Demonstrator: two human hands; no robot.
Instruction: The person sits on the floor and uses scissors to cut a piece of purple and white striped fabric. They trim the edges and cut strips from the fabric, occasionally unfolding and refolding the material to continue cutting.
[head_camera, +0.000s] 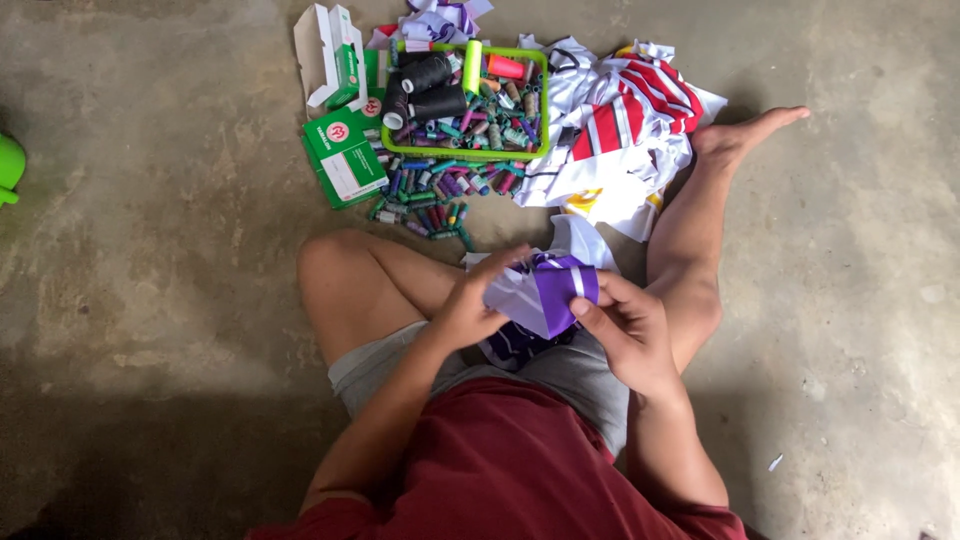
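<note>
So the person sat cross-legged on the concrete floor (150, 250) with the purple and white cloth piece (545, 292) held up over the lap. The left hand (470, 305) was pinching its left edge and the right hand (625, 330) had thumb and fingers closed on the purple part, probably to keep it taut and flat. The green tray (470, 152) of thread spools sat just ahead of the knees, with loose spools (440, 195) spilled in front, a green box (343, 158) beside it, and the pile of red and white cloth scraps (615, 130) by the right leg, all within easy reach.
</note>
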